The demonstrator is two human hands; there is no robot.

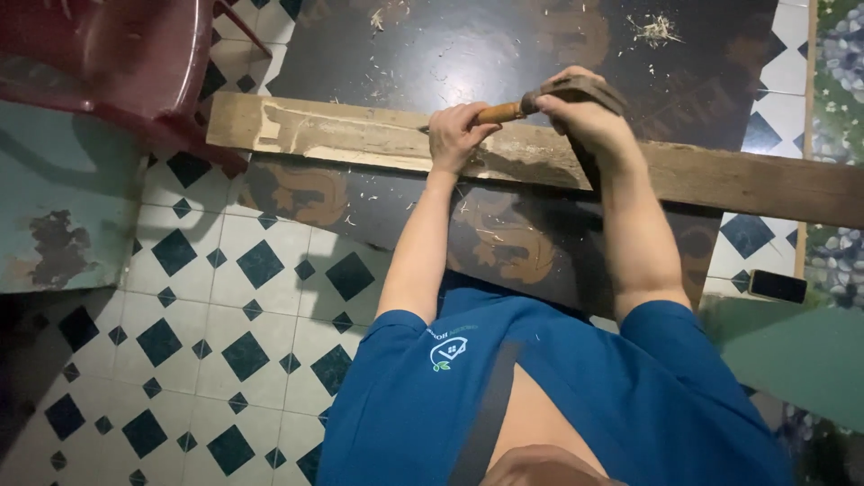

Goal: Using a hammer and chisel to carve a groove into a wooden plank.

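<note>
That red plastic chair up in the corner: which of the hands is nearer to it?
Left. The left hand grips the tool's wooden handle on the plank, on the red plastic chair side. The right hand sits farther along the plank, over the tool's head.

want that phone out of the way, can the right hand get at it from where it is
Probably yes: the phone lies in the open on the floor by that side, nothing over it. But the right hand is gripping the tool on the plank.
</note>
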